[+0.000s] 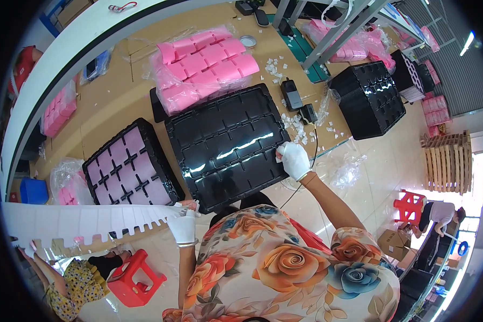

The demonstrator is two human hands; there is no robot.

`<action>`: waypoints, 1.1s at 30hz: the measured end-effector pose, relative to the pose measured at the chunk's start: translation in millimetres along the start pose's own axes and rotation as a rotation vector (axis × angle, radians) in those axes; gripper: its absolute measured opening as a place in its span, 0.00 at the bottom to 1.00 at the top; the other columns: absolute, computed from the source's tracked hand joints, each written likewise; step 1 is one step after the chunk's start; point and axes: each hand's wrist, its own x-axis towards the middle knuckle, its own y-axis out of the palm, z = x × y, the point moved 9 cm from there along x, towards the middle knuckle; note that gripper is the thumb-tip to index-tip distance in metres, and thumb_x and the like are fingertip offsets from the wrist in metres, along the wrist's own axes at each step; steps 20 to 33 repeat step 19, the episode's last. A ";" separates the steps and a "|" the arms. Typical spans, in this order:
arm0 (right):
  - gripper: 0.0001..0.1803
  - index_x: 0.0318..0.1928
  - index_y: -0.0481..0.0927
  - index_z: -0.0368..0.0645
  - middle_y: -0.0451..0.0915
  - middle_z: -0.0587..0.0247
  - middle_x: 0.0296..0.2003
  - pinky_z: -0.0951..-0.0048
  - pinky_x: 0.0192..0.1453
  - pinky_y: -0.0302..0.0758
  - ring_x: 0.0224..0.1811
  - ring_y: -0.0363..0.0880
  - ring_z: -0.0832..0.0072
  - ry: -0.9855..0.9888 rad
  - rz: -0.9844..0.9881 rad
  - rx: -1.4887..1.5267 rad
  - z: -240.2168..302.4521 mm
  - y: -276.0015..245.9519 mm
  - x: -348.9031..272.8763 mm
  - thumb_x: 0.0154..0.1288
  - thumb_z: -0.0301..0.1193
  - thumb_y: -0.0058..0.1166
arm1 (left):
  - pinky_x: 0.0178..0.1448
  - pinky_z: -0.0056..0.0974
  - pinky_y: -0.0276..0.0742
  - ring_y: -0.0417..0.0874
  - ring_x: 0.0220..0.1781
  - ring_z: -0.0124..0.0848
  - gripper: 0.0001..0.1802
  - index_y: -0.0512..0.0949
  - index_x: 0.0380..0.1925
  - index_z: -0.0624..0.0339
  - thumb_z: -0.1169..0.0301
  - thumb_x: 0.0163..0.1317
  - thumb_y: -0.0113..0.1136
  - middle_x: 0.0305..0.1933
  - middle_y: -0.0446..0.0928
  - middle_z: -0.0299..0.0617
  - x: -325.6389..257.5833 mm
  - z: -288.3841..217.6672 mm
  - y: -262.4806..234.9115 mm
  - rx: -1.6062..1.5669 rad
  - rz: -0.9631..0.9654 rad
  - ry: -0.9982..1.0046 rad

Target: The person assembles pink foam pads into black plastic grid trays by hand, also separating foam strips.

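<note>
**While both gloved hands work the black tray edge**

Right hand [294, 159], white glove, fingers curled, pinches a small white label [278, 155] against the right rim of the empty black compartment tray [225, 145], arm reaching forward. Left hand [183, 224] closed on the end of a long white notched strip [85, 220], held low-left, forearm upright. Tray sits mid-table, pink-filled tray [128, 166] just left.

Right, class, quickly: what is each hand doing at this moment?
Left hand: gloved, closed on the end of a long white strip.
Right hand: gloved, pinching a small white piece at the black tray.
</note>
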 end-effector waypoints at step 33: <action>0.06 0.19 0.72 0.44 0.74 0.54 0.26 0.60 0.36 0.71 0.34 0.75 0.56 0.103 0.129 0.016 5.5 6.7 -16.5 0.41 0.21 0.55 | 0.30 0.28 0.73 0.77 0.24 0.25 0.09 0.79 0.34 0.63 0.73 0.53 0.63 0.24 0.78 0.40 -4.1 3.7 -4.9 0.119 0.045 0.047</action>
